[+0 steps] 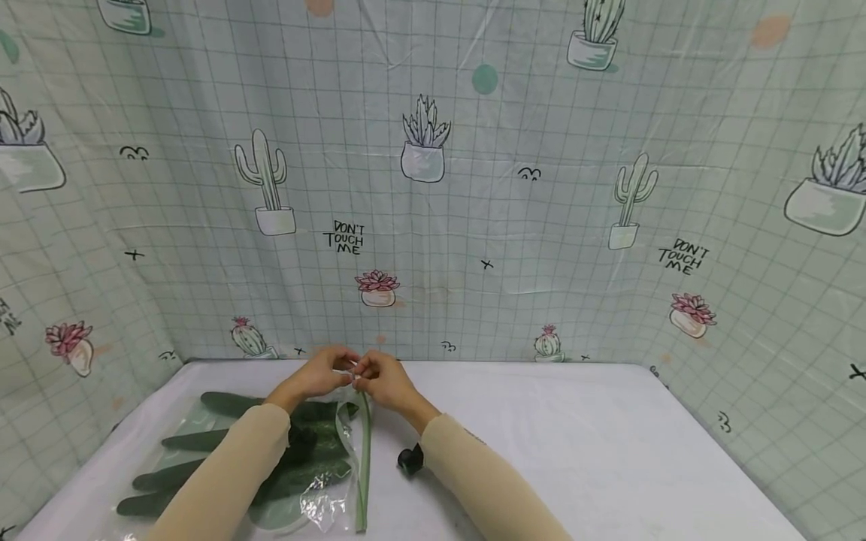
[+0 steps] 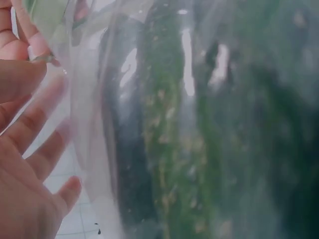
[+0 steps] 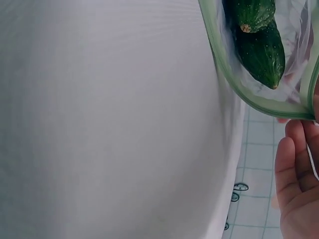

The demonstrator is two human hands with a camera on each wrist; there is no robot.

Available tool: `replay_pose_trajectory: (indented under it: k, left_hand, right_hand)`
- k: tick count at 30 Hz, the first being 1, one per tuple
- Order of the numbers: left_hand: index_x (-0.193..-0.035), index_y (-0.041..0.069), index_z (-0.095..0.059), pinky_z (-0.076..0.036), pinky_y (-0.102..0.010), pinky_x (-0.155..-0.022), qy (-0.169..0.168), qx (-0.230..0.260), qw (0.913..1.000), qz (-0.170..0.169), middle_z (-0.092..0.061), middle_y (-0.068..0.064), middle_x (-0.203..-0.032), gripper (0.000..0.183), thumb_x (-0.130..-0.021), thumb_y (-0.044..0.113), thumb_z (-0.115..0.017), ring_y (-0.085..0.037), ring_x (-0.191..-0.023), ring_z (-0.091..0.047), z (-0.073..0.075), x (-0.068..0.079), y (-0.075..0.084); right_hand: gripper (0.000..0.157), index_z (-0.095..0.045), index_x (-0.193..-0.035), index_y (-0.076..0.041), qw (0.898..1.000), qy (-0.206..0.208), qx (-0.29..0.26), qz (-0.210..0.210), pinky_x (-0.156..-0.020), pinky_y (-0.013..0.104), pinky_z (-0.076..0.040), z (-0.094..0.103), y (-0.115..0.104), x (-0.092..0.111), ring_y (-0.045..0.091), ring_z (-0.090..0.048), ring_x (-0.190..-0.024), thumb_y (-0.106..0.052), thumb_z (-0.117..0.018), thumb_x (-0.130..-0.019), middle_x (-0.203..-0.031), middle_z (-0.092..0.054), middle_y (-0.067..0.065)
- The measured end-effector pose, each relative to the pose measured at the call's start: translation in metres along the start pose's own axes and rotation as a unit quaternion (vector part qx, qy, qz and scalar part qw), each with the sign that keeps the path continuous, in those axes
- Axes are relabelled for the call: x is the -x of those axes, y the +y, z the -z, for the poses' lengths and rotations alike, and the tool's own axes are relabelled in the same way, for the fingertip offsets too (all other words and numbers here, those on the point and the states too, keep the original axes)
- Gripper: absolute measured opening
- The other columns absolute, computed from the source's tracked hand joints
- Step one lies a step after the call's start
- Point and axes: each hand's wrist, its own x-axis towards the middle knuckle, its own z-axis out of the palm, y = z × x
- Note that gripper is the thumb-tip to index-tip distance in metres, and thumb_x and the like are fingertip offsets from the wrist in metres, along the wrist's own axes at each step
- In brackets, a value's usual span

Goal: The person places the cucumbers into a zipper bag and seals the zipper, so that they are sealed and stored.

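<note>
A clear zip bag point(image 1: 330, 502) lies flat on the left of the table, with several dark green cucumbers point(image 1: 226, 404) side by side inside. Its pale green zip strip point(image 1: 365, 466) runs along the right side; in the right wrist view the mouth gapes, showing two cucumber ends point(image 3: 261, 55). At the far corner of the mouth, my left hand point(image 1: 319, 376) pinches the bag's edge between thumb and forefinger, its other fingers spread. Close against it, my right hand point(image 1: 389, 383) pinches the end of the zip strip, partly cut off in the right wrist view.
A white-covered table point(image 1: 575, 443) extends to the right. Behind it and at both sides hangs a checked curtain point(image 1: 473, 225) with cactus prints. Small dark devices sit at the wrists, the right one point(image 1: 410, 460) beside the forearm.
</note>
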Motion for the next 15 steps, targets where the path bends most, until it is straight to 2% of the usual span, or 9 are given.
replay_pose_trajectory:
  k: [3, 7, 13, 15]
  left_hand:
    - [-0.116, -0.01, -0.058, -0.052, -0.037, -0.074, -0.006, 0.016, 0.9998, 0.014, -0.064, -0.019, -0.101, 0.028, -0.087, -0.007, -0.056, -0.031, -0.094, -0.062, -0.0022, -0.0006, 0.0001]
    - [-0.11, -0.009, -0.06, -0.05, -0.034, -0.068, 0.001, 0.01, 0.9997, 0.022, -0.064, -0.014, -0.091, 0.023, -0.088, -0.007, -0.057, -0.023, -0.082, -0.061, -0.0026, -0.0008, 0.0003]
    - [-0.107, -0.01, -0.059, -0.048, -0.035, -0.068, 0.005, 0.028, 0.9993, 0.024, -0.062, -0.013, -0.085, 0.021, -0.087, -0.008, -0.055, -0.03, -0.081, -0.06, -0.0023, -0.0033, -0.0041]
    - [-0.106, -0.01, -0.059, -0.048, -0.034, -0.068, 0.007, 0.03, 0.9992, 0.025, -0.062, -0.013, -0.084, 0.019, -0.087, -0.008, -0.056, -0.028, -0.08, -0.06, -0.0028, -0.0035, -0.0046]
  right_hand:
    - [0.01, -0.062, -0.089, -0.007, 1.0, -0.001, -0.008, -0.001, -0.055, 0.02, -0.044, -0.0001, 0.0013, 0.0006, 0.007, -0.055, -0.063, -0.003, -0.07, -0.085, -0.072, -0.06, -0.001]
    - [0.01, -0.062, -0.088, -0.006, 1.0, 0.002, -0.01, 0.004, -0.054, 0.02, -0.043, -0.0001, 0.0027, 0.0001, 0.007, -0.054, -0.062, -0.001, -0.069, -0.085, -0.071, -0.059, -0.001]
    - [0.009, -0.062, -0.089, -0.003, 1.0, 0.007, -0.018, 0.007, -0.056, 0.02, -0.043, -0.001, 0.004, -0.0005, 0.008, -0.055, -0.065, 0.002, -0.068, -0.084, -0.072, -0.06, 0.002]
    - [0.009, -0.062, -0.089, -0.003, 1.0, 0.008, -0.019, 0.006, -0.056, 0.02, -0.043, -0.0013, 0.0044, -0.0002, 0.008, -0.055, -0.065, 0.001, -0.069, -0.084, -0.073, -0.06, 0.002]
